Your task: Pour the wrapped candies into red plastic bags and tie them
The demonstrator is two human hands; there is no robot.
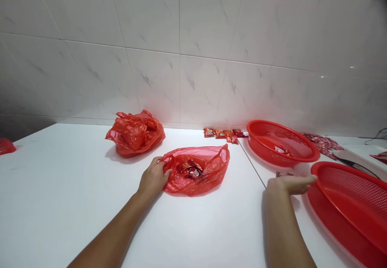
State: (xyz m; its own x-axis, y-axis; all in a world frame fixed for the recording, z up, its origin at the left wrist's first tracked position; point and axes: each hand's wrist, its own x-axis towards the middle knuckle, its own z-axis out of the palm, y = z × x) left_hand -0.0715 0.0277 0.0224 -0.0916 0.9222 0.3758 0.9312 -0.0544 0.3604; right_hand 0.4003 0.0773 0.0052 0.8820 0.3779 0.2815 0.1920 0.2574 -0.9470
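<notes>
My left hand [154, 178] grips the left edge of an open red plastic bag [208, 171] lying on the white table [60, 187]; small red packets [190, 168] lie inside it. My right hand [288, 183] is stretched out with fingers together, its tips touching the rim of a large red mesh basket [353, 203] at the right. Nothing shows in that hand.
A second, crumpled red bag [135, 133] sits behind, near the tiled wall. Loose red packets [223, 133] lie in a row by the wall. Another red basket [281, 142] stands at the back right, with red wrappers [323, 142] beyond it. A red object [6, 146] pokes in at the far left.
</notes>
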